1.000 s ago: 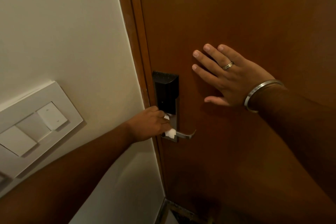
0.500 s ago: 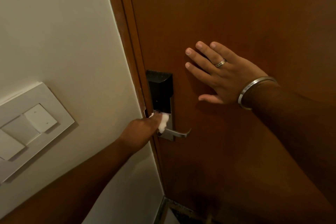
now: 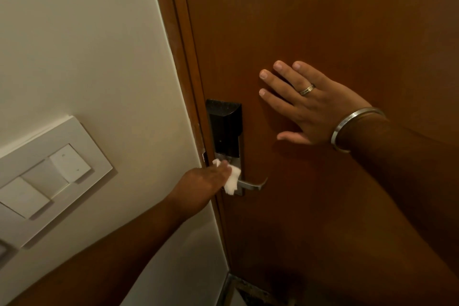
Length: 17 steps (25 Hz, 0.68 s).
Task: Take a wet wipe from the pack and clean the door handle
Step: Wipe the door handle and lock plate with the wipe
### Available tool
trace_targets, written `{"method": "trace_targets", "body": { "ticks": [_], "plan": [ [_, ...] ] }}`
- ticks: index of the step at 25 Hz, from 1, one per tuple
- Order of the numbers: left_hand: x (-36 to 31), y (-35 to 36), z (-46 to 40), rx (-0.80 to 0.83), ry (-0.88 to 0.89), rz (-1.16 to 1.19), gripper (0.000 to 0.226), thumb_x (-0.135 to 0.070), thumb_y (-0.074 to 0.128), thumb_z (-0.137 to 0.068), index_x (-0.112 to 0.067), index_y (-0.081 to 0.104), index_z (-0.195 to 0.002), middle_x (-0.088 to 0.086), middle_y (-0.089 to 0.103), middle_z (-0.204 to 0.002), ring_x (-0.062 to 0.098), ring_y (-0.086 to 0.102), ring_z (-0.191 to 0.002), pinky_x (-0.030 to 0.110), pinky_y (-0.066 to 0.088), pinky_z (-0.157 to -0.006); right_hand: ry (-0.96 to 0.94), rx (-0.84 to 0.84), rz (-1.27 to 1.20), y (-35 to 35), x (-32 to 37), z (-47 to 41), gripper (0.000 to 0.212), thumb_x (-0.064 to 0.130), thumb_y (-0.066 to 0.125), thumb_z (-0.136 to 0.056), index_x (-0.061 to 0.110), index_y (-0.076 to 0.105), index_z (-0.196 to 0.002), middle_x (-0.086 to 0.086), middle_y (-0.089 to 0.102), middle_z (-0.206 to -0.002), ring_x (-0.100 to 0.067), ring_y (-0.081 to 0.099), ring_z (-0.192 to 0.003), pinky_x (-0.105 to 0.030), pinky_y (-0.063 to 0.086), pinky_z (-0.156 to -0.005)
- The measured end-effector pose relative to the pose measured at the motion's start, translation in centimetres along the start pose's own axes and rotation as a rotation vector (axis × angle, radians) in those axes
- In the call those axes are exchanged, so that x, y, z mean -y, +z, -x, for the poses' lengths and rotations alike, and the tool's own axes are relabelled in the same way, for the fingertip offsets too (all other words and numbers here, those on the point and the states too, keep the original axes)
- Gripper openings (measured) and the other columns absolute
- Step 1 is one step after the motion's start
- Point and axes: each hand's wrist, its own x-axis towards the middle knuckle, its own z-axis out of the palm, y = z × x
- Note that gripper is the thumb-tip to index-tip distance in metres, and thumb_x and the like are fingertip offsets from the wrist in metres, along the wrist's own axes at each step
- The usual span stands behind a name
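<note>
The left hand (image 3: 206, 179) grips the wet wipe (image 3: 232, 180) against the lock plate, just above the door handle (image 3: 252, 184). The right hand (image 3: 310, 109) lies flat and open on the door (image 3: 323, 20). Wiping is underway; next, rub along the handle.

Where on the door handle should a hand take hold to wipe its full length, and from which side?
Grip the bare lever of the door handle near its hooked free end, coming from the right. The left hand and wet wipe already cover its pivot end at the lock plate, while the lever juts rightward, clear of the door.
</note>
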Motion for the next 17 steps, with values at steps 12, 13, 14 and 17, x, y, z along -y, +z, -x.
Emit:
{"method": "trace_targets", "body": {
  "ticks": [12, 13, 14, 17],
  "plan": [
    [-5.0, 0.7, -0.9, -0.006, 0.240, -0.060, 0.047, -0.014, 0.082, -0.075, -0.003, 0.063, -0.116, 0.017, 0.069, -0.110, 0.030, 0.066, -0.099, 0.044, 0.054, -0.087, 0.009, 0.014, -0.016, -0.2, 0.0, -0.1, 0.096, 0.075, 0.015, -0.090, 0.008, 0.013, -0.159, -0.024, 0.006, -0.165, -0.043, 0.009, -0.152, -0.052, 0.006, -0.124],
    [-3.4, 0.2, -0.5, -0.024, 0.251, -0.032, 0.047, -0.013, 0.085, -0.071, -0.004, 0.066, -0.113, 0.017, 0.070, -0.109, 0.030, 0.066, -0.099, 0.043, 0.053, -0.086, 0.008, 0.011, -0.015, -0.2, 0.1, -0.1, 0.096, 0.075, 0.015, -0.090, 0.008, 0.013, -0.159, -0.024, 0.007, -0.165, -0.043, 0.010, -0.152, -0.052, 0.007, -0.124],
    [-1.9, -0.3, -0.4, -0.029, 0.267, -0.032, 0.049, -0.011, 0.087, -0.066, -0.003, 0.067, -0.110, 0.017, 0.070, -0.108, 0.030, 0.067, -0.099, 0.042, 0.053, -0.085, 0.006, 0.008, -0.015, -0.1, 0.1, 0.0, 0.096, 0.075, 0.015, -0.090, 0.008, 0.013, -0.159, -0.024, 0.007, -0.165, -0.043, 0.010, -0.152, -0.052, 0.008, -0.124],
    [1.0, -0.9, -0.8, -0.011, 0.284, -0.088, 0.053, -0.005, 0.087, -0.064, -0.002, 0.067, -0.112, 0.019, 0.068, -0.112, 0.032, 0.067, -0.098, 0.042, 0.055, -0.078, 0.008, 0.003, -0.029, -0.1, -0.1, 0.1, 0.096, 0.074, 0.014, -0.090, 0.008, 0.013, -0.159, -0.024, 0.007, -0.165, -0.043, 0.010, -0.152, -0.052, 0.009, -0.124]
  ]
}}
